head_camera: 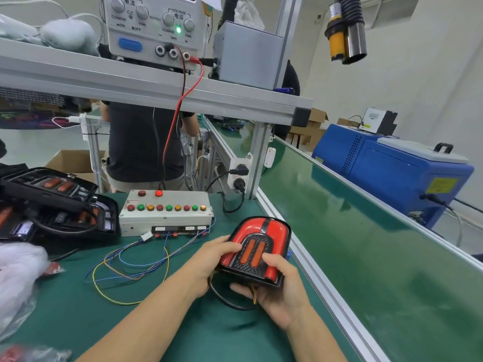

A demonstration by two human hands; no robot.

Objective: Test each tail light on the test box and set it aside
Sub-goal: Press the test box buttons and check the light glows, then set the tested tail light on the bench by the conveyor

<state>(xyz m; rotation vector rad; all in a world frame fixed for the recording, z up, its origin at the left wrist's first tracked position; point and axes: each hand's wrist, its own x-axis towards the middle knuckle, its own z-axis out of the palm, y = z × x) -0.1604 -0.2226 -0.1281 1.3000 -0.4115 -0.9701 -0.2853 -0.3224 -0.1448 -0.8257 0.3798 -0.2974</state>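
A red tail light with a black centre panel and two orange strips is held just above the green mat, right of centre. My left hand grips its left edge, fingers over the face. My right hand holds its lower right corner, thumb on top, fingers curled under it. A black cable hangs from beneath the light. The grey test box with rows of red, green and amber buttons sits behind it; one red lamp at its top glows.
Thin coloured wires trail from the test box across the mat. Dark tail lights are stacked at the left, with plastic bags in front. A green conveyor belt runs along the right. A power supply stands on the shelf above.
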